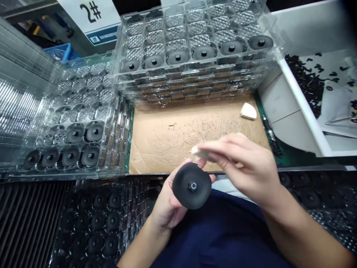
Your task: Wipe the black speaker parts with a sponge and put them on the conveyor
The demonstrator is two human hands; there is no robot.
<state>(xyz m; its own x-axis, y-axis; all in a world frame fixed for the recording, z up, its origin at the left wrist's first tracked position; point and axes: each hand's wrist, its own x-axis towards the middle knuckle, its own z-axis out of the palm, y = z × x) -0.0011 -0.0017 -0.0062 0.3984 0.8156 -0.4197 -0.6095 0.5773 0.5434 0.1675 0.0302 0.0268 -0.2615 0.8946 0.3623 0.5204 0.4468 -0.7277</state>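
Two bare hands in view, both occupied. Far left: stacked clear blister trays (83, 87), with black discs (75, 133) seated in the nearest pockets; beyond them, a blue plastic crate (60, 52) and a white sign (89, 16) marked 2#. Along the near edge, a dark tray of further discs (95, 223). Next, left hand (164, 204): cupped and grasping a black round disc (192, 188), fingers behind the rim, thumb hidden. Disc held in the air over the near edge of a cardboard sheet (167, 149), its central hub facing up toward the camera. Handling estimate: light and fairly stiff, matte face probably not slippery; rim the likely best hold, leaving face and hub free. Right of it, right hand (240, 165): clenched in a pinch on a small white pad (198, 150), just beside the disc's upper rim; contact between the two impossible to confirm. Pad material unclear, probably soft and light. Farther right, a similar white piece (248, 111) on the cardboard, a black pen-shaped tool (269, 136) on a green mat (290, 160), and a white bin (304, 106) holding small black parts (304, 82).
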